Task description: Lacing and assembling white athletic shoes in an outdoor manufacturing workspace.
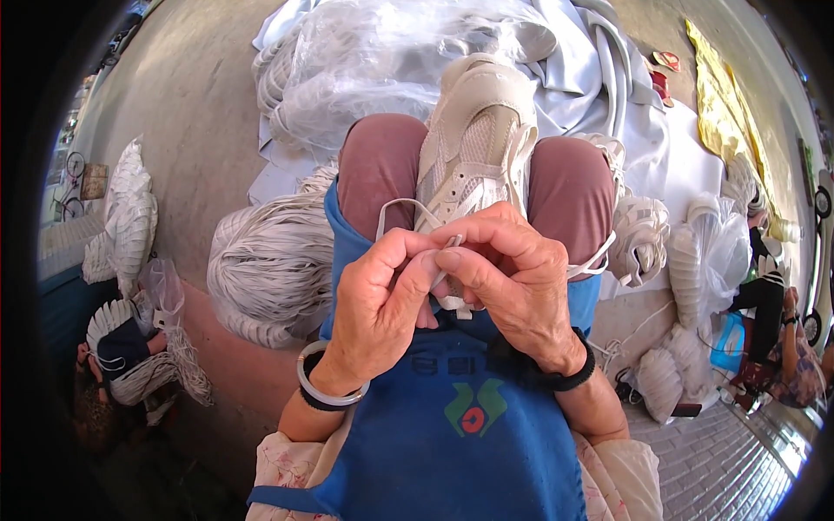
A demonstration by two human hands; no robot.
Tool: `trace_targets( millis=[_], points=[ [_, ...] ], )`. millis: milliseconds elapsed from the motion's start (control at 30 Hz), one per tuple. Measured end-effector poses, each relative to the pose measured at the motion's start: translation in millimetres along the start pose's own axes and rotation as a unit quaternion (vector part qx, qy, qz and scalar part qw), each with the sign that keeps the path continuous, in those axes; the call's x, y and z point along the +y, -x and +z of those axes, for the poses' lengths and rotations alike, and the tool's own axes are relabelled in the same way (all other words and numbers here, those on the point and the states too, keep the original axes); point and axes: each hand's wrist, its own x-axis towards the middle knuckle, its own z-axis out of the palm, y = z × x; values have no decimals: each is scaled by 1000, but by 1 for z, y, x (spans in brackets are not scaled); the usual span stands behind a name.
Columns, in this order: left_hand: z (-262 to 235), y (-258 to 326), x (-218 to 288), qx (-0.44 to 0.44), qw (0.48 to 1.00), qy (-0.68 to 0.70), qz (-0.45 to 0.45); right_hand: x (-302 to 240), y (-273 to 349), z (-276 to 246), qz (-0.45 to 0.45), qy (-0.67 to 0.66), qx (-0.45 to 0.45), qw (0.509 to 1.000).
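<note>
A cream-white sneaker (479,143) stands toe-up between my knees, its laces partly threaded through the eyelets. My left hand (388,280) and my right hand (511,273) meet over the shoe's collar, which they partly cover. Thumb and forefinger of each are pinched on a white shoelace (401,205), close to what looks like its tip. One loop of lace rises left of my fingers, and another stretch of white lace (594,258) hangs over my right knee. The rest of the lace is hidden behind my hands.
Beside my left knee lies a big bundle of white laces (274,256). More sneakers (638,239) sit by my right knee. Ahead, clear plastic (373,65) covers stacked pale shoe parts on a grey sheet. Another person (786,339) sits far right, one (130,347) at left.
</note>
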Motion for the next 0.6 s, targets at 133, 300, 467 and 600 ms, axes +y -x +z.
trace_targets(
  millis=[133,300,467,600],
  points=[
    [11,-1,9,13,999,-12,33,-11,-4,-3,27,-38,15,999],
    [1,-4,10,-68,990,-111,51,-18,-17,-10,-81,34,4,996],
    [-40,-5,38,36,989,102,99,-30,-12,-41,-17,-91,124,988],
    [-148,20,84,-30,929,266,255,-16,-1,-76,-25,-151,177,972]
  ],
)
